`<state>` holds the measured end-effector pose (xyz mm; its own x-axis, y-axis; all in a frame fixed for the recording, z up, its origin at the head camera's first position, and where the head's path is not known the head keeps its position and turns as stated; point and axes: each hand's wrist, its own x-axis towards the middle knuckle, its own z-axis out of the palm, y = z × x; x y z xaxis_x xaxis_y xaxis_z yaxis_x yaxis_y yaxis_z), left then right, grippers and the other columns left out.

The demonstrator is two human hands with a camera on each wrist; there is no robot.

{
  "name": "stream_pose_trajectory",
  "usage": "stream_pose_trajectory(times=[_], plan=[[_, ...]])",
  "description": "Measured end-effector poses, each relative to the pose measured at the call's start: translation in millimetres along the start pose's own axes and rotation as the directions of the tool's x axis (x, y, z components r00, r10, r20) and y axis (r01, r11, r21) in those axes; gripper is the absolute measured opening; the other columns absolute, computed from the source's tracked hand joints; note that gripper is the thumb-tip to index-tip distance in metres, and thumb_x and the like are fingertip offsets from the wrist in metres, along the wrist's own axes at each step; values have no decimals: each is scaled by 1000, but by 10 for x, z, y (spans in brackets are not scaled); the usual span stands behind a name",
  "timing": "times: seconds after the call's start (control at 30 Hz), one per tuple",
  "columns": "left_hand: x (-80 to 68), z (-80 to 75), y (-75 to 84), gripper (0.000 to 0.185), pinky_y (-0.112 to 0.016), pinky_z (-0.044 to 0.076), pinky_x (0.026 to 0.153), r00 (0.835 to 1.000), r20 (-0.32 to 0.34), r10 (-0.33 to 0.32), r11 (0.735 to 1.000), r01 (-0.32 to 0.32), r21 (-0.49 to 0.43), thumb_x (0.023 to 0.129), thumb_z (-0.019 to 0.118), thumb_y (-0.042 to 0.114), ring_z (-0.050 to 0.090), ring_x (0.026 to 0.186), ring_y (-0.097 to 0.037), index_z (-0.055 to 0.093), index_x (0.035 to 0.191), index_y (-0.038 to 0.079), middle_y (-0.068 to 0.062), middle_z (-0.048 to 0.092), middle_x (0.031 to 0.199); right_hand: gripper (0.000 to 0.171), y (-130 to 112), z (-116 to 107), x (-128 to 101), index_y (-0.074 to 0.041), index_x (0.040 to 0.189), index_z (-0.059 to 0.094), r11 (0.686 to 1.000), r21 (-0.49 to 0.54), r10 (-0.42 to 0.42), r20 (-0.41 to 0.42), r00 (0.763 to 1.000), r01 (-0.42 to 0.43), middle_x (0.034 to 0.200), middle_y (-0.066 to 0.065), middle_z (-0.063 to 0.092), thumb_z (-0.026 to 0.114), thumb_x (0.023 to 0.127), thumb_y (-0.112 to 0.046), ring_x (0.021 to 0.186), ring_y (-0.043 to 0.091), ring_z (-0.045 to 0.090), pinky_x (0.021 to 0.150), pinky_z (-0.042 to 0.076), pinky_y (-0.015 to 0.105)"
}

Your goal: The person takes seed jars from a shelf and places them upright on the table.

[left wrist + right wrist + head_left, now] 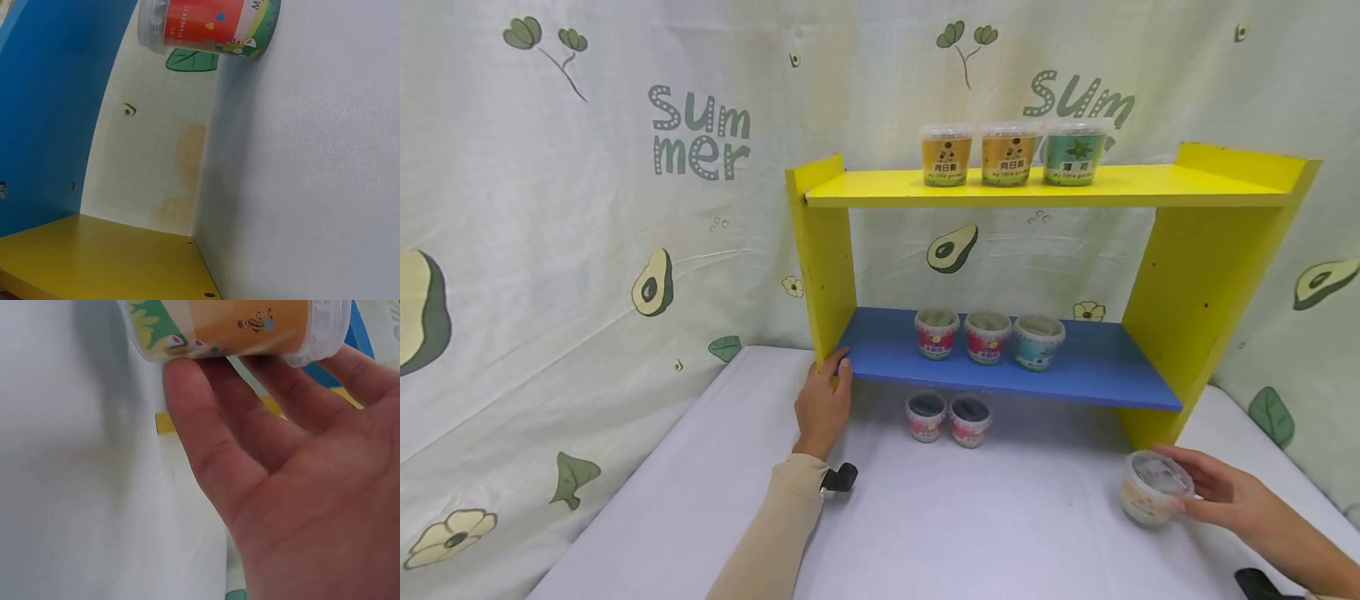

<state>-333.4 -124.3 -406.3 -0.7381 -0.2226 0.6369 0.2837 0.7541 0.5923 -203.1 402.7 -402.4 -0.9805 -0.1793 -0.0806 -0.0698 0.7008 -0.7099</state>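
Observation:
My right hand [1221,492] holds a clear plastic tub with an orange label [1156,490], its lid facing up, low over the white table by the shelf's right leg. In the right wrist view a bee picture shows on the tub [250,328], with fingers along its side. My left hand [824,408] grips the left front corner of the yellow and blue shelf [820,283], where the blue board meets the yellow side panel. Beneath that board, two red-labelled tubs [926,423] stand side by side; one red tub [206,22] shows in the left wrist view.
On the blue board stand two red-labelled tubs [936,337] and a teal one [1037,346]. The yellow top board carries two orange-labelled tubs [947,158] and a green one [1075,156]. A printed curtain [587,250] hangs behind the white table [1000,533].

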Motion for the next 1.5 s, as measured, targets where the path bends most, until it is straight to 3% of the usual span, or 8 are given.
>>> stream_pose_trajectory(times=[0.2,0.5,1.03,1.33,1.5], plan=[[-2,3,0,42,-49,52,68,1000,3,3,1000,-3,9,106,42,46,64,90,-32,64,134,24,-14,66,112,77,161,-47,-33,11,152,20,998,16,56,40,998,-56,153,42,18,54,103,-38,129,63,33,90,48,62],[-25,-25,-10,44,-50,52,70,1000,17,2,1000,-2,3,106,40,48,64,92,-32,63,135,24,-15,64,114,82,367,-90,-63,10,154,14,991,48,120,63,991,-123,155,41,10,53,103,-41,131,62,32,88,48,64],[-42,-27,-39,44,-52,51,72,1000,15,3,1000,-3,-10,106,40,49,63,94,-34,63,134,25,-15,63,115,85,423,-174,-104,12,153,10,982,83,158,119,980,-169,154,42,6,57,102,-39,128,60,37,87,49,62],[-4,7,-2,43,-52,52,73,1000,-4,13,1000,-13,-21,106,42,47,64,96,-33,64,133,23,-15,64,117,87,399,-222,-131,10,154,5,975,98,184,139,973,-199,153,43,2,54,103,-40,122,51,46,86,50,61],[-12,-6,11,42,-52,52,73,1000,-2,8,999,-8,-36,105,43,46,64,96,-33,65,133,23,-15,64,117,87,379,-232,-118,9,153,-1,969,110,203,144,968,-220,150,46,3,47,105,-44,114,37,55,88,52,57]])
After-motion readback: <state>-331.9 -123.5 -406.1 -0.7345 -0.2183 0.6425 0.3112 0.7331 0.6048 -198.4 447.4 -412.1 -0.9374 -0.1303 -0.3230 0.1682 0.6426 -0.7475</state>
